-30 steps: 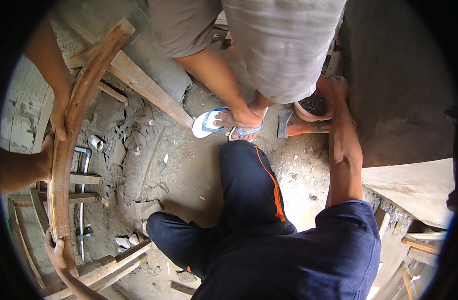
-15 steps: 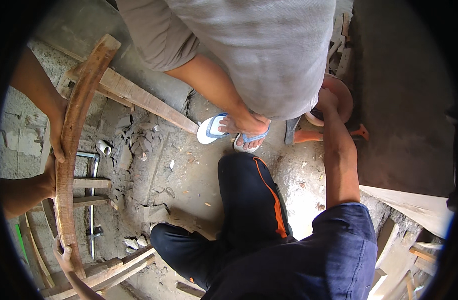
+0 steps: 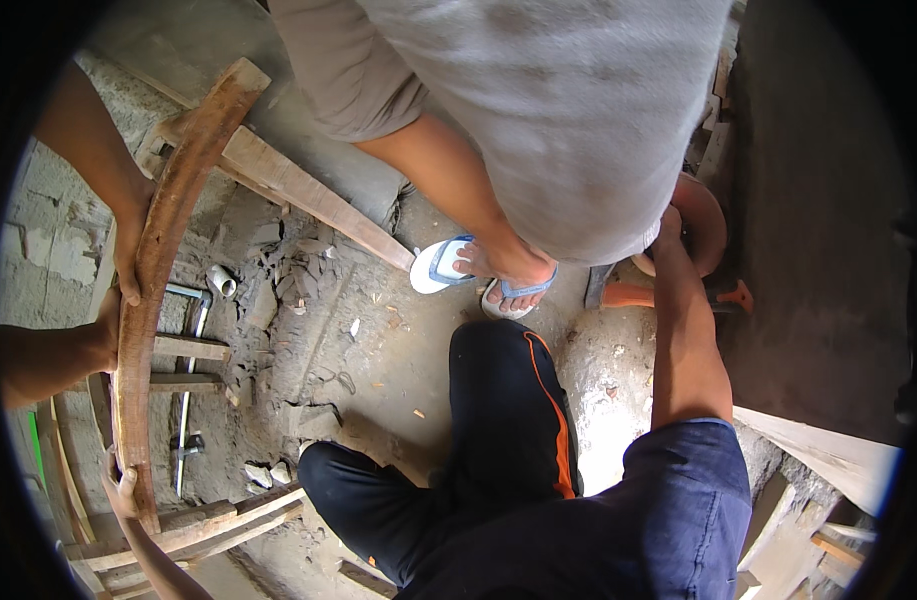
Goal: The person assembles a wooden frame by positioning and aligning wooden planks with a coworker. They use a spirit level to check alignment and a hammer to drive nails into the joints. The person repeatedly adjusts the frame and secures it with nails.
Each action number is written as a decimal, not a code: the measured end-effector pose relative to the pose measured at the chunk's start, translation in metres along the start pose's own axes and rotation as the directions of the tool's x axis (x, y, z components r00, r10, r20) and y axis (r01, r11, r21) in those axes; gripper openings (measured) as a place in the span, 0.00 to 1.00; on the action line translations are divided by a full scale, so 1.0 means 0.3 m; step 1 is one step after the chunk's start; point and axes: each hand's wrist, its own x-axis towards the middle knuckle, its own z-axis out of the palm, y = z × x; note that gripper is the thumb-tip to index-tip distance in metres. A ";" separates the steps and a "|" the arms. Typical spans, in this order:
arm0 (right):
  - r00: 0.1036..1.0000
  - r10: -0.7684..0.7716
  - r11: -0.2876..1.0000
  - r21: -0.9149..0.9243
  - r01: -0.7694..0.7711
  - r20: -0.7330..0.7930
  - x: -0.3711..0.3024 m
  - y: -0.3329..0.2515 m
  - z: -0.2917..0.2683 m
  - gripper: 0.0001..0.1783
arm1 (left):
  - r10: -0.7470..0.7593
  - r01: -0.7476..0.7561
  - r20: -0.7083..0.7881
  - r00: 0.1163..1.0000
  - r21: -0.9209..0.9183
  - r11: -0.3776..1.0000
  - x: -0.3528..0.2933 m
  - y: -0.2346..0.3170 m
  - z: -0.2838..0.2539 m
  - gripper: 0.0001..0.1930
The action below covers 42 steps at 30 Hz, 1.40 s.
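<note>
Head view: at 8 o'clock the left hand (image 3: 120,488) is clamped around the lower end of the long curved brown wooden arch piece (image 3: 168,230), which runs up toward 10 o'clock with another person's hand (image 3: 128,262) on its edge, so a firm, level grip seems best to stop it twisting. Open room is the rubble-strewn dirt floor (image 3: 378,350) at centre, bounded at 12 o'clock by a standing person's blue-and-white sandal (image 3: 440,268). At 2 o'clock the right hand (image 3: 668,228) meets a round reddish-brown disc (image 3: 706,215) beside the dark wall (image 3: 818,200), its grip hidden, so I cannot tell.
</note>
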 end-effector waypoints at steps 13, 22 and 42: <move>0.979 -0.138 0.990 -0.041 0.134 -0.150 0.076 0.038 0.151 0.18 | 0.015 -0.015 -0.017 1.000 0.014 1.000 -0.009 -0.004 0.002 0.51; 0.978 -0.055 0.974 0.204 0.097 -0.203 -0.161 0.074 -0.401 0.16 | 0.060 -0.059 0.035 0.998 -0.047 0.997 0.009 0.007 0.008 0.51; 0.996 0.082 0.097 0.995 -0.027 0.019 -0.289 -0.002 -0.607 0.14 | 0.015 -0.004 -0.108 0.994 0.106 0.994 -0.043 0.211 0.091 0.43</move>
